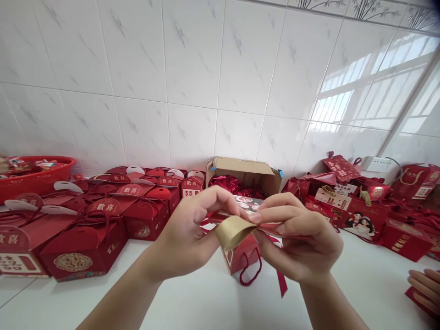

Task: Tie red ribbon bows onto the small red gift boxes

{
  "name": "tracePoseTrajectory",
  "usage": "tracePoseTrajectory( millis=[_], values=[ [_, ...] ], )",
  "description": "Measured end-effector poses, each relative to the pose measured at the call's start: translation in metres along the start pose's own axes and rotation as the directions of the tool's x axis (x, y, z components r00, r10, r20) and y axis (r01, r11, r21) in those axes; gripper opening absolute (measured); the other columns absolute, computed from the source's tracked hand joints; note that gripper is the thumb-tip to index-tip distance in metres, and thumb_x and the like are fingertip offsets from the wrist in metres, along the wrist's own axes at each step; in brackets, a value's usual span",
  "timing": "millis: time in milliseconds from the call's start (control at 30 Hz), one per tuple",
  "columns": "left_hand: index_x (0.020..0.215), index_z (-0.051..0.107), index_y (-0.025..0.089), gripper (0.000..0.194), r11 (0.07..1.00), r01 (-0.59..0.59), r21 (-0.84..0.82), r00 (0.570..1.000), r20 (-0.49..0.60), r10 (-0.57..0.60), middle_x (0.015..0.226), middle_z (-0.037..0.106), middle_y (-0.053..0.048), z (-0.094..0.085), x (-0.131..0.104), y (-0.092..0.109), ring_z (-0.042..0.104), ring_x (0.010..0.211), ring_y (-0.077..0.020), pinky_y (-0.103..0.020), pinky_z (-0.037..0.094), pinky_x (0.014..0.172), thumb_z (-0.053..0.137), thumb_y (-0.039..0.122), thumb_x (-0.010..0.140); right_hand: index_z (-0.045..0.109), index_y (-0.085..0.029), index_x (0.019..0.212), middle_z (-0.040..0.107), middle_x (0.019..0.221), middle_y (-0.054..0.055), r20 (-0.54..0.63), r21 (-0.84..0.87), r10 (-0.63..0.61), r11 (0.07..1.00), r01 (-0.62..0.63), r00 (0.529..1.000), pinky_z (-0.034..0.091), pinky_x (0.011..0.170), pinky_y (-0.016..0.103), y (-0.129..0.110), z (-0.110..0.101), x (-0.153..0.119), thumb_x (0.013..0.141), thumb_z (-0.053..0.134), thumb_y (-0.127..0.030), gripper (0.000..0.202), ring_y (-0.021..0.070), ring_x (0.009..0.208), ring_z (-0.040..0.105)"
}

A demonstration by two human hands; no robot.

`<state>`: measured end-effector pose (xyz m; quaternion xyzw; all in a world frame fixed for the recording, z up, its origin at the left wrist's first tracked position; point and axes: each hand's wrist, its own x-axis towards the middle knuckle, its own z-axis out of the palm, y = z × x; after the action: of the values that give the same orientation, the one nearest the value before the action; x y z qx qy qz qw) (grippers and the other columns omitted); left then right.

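My left hand (190, 233) and my right hand (302, 233) meet at the centre with fingertips almost touching. Between them a wide gold strap (233, 231) is bent into a loop, its left side pinched by my left hand and its other end between my right thumb and fingers. Below and behind my hands stands a small red gift box (239, 261), mostly covered by them, with a dark red rope handle (250, 280) at its front. A red ribbon tail (282, 283) hangs under my right hand.
Many red gift boxes (84, 247) crowd the left. More red boxes (364, 220) sit at the right, near a white power strip (379, 163). An open cardboard carton (240, 166) holds dark red ribbon. A red basin (37, 181) stands far left; another person's hand (426, 288) shows lower right.
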<state>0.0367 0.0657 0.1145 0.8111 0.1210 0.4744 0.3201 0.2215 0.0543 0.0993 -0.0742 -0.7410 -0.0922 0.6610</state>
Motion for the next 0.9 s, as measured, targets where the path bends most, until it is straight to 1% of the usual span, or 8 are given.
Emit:
tracePoseTrajectory(
  millis=[67, 100, 167, 267, 433, 567, 700, 900],
  values=[
    [0.098, 0.057, 0.022, 0.027, 0.998, 0.025, -0.056, 1.000, 0.006, -0.025, 0.094, 0.070, -0.002, 0.0007, 0.0000, 0.0008, 0.068, 0.087, -0.0168, -0.027, 0.058, 0.075, 0.060, 0.002, 0.079, 0.049, -0.021, 0.077, 0.074, 0.080, 0.003, 0.014, 0.004, -0.014, 1.000, 0.014, 1.000, 0.055, 0.060, 0.037, -0.0005, -0.0009, 0.0005, 0.065, 0.065, 0.004, 0.033, 0.0179, 0.064, 0.065],
    [0.101, 0.058, 0.022, 0.030, 0.999, 0.009, -0.043, 1.000, 0.014, -0.009, 0.096, 0.070, -0.003, 0.0008, 0.0002, 0.0011, 0.068, 0.088, -0.0173, -0.027, 0.058, 0.075, 0.060, 0.002, 0.078, 0.049, -0.021, 0.077, 0.074, 0.080, 0.003, 0.022, 0.005, -0.013, 1.000, 0.013, 1.000, 0.055, 0.061, 0.037, -0.0010, -0.0014, 0.0008, 0.065, 0.065, 0.005, 0.033, 0.0178, 0.065, 0.065],
    [0.106, 0.061, 0.021, 0.036, 0.998, -0.052, 0.041, 0.998, 0.031, 0.051, 0.098, 0.070, -0.004, 0.0005, 0.0008, 0.0014, 0.068, 0.089, -0.0176, -0.027, 0.057, 0.075, 0.058, 0.000, 0.078, 0.049, -0.021, 0.076, 0.074, 0.081, 0.004, 0.030, 0.008, 0.002, 1.000, -0.002, 1.000, 0.054, 0.060, 0.036, -0.0021, -0.0023, 0.0013, 0.065, 0.065, 0.005, 0.033, 0.0177, 0.065, 0.064],
    [0.108, 0.065, 0.022, 0.040, 0.981, -0.144, 0.130, 0.989, 0.045, 0.139, 0.101, 0.071, -0.005, -0.0007, 0.0016, 0.0017, 0.067, 0.089, -0.0173, -0.026, 0.056, 0.075, 0.054, -0.003, 0.078, 0.048, -0.021, 0.075, 0.074, 0.080, 0.004, 0.022, 0.021, 0.024, 0.999, -0.024, 0.999, 0.051, 0.058, 0.035, -0.0041, -0.0030, 0.0021, 0.066, 0.065, 0.004, 0.032, 0.0176, 0.065, 0.063],
    [0.109, 0.066, 0.022, 0.041, 0.974, -0.200, 0.103, 0.979, 0.065, 0.194, 0.097, 0.070, -0.007, -0.0004, 0.0028, 0.0014, 0.065, 0.086, -0.0191, -0.029, 0.055, 0.073, 0.053, 0.000, 0.077, 0.049, -0.019, 0.076, 0.074, 0.081, 0.006, 0.005, 0.046, 0.038, 0.998, -0.038, 0.999, 0.048, 0.057, 0.033, -0.0068, -0.0024, 0.0028, 0.067, 0.066, 0.005, 0.031, 0.0167, 0.062, 0.064],
    [0.110, 0.065, 0.021, 0.043, 0.957, -0.271, 0.106, 0.963, 0.046, 0.267, 0.092, 0.069, -0.006, 0.0021, 0.0041, -0.0004, 0.064, 0.083, -0.0171, -0.028, 0.055, 0.072, 0.051, -0.002, 0.076, 0.052, -0.018, 0.080, 0.073, 0.081, 0.006, -0.022, 0.067, 0.065, 0.996, -0.063, 0.998, 0.049, 0.058, 0.033, -0.0081, -0.0010, 0.0018, 0.066, 0.066, 0.006, 0.031, 0.0177, 0.065, 0.065],
    [0.108, 0.066, 0.020, 0.041, 0.957, -0.266, 0.115, 0.964, 0.025, 0.265, 0.091, 0.068, -0.006, 0.0039, 0.0044, -0.0025, 0.064, 0.084, -0.0165, -0.026, 0.055, 0.071, 0.053, -0.002, 0.076, 0.053, -0.018, 0.080, 0.073, 0.080, 0.006, -0.049, 0.069, 0.074, 0.995, -0.071, 0.996, 0.051, 0.058, 0.032, -0.0077, -0.0007, 0.0016, 0.065, 0.066, 0.007, 0.032, 0.0182, 0.066, 0.066],
    [0.103, 0.066, 0.017, 0.035, 0.959, -0.254, 0.124, 0.967, 0.051, 0.249, 0.091, 0.068, -0.007, 0.0038, 0.0044, -0.0026, 0.064, 0.082, -0.0180, -0.028, 0.056, 0.070, 0.051, 0.000, 0.076, 0.053, -0.019, 0.079, 0.074, 0.083, 0.007, -0.020, 0.094, 0.062, 0.994, -0.060, 0.998, 0.053, 0.057, 0.032, -0.0058, -0.0030, 0.0024, 0.066, 0.066, 0.006, 0.031, 0.0189, 0.066, 0.067]
  ],
)
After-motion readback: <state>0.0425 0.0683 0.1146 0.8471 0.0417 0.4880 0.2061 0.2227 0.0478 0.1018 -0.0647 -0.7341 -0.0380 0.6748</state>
